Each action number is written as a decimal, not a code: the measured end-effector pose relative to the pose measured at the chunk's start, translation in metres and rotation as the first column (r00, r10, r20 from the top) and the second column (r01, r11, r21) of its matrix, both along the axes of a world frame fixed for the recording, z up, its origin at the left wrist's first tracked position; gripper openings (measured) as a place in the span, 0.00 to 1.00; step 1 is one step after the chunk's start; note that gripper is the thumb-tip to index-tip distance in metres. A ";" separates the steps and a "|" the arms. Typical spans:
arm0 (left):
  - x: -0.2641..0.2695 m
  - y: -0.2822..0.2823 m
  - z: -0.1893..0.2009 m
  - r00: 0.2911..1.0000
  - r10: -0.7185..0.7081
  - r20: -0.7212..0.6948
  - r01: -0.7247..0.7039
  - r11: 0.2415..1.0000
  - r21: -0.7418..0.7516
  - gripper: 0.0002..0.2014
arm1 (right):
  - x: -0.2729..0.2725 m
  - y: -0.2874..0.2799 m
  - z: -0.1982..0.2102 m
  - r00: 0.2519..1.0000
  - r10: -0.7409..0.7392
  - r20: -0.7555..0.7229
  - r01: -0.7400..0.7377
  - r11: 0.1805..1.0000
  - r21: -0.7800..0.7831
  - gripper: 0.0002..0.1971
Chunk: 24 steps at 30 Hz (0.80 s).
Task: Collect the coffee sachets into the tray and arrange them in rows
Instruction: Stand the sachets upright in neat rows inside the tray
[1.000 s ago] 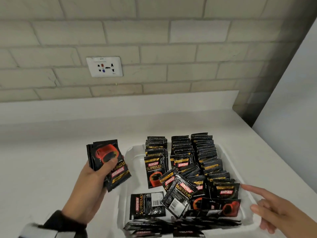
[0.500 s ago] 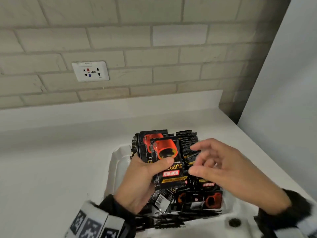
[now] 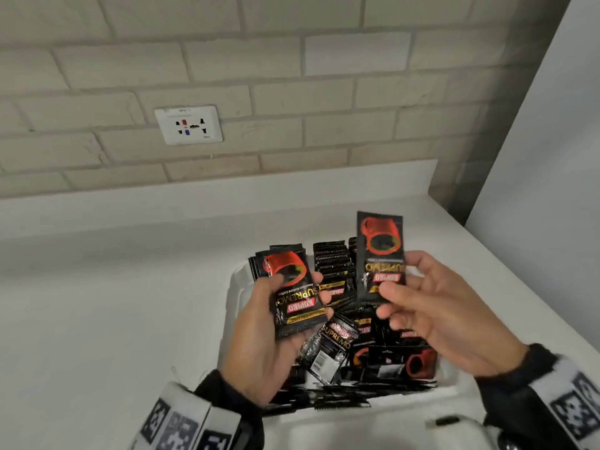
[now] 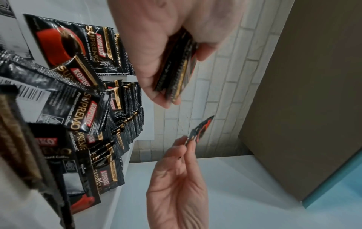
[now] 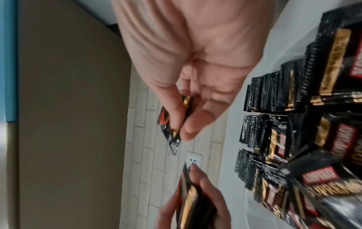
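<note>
My left hand (image 3: 285, 323) grips a stack of black coffee sachets (image 3: 293, 297) above the left side of the white tray (image 3: 238, 287); the same stack (image 4: 176, 68) shows edge-on in the left wrist view. My right hand (image 3: 418, 303) pinches a single sachet (image 3: 380, 254) by its lower end, upright over the tray's right half; this sachet (image 5: 170, 124) sits between thumb and fingers in the right wrist view. Rows of standing sachets (image 3: 331, 264) fill the tray's far part. Loose sachets (image 3: 334, 345) lie jumbled in the near part.
The tray sits on a white counter (image 3: 113, 319) against a brick wall with a wall socket (image 3: 189, 125). A white panel (image 3: 552, 157) borders the counter on the right. A brown board (image 4: 303, 93) with a blue edge stands beyond it.
My left hand carried its stack from beside the tray to above it. My right hand rose from the tray's right edge, met the stack, and now holds one sachet pulled off to the right.
</note>
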State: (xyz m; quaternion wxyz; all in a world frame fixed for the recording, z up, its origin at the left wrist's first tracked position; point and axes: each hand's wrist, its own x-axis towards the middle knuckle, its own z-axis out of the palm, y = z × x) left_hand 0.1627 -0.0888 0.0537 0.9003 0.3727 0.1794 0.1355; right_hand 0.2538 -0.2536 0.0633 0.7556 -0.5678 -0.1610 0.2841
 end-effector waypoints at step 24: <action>-0.022 0.030 0.002 0.967 0.242 0.081 -0.254 0.933 0.253 0.11 | 0.008 0.014 0.042 0.943 0.032 0.331 0.098 0.924 -0.370 0.08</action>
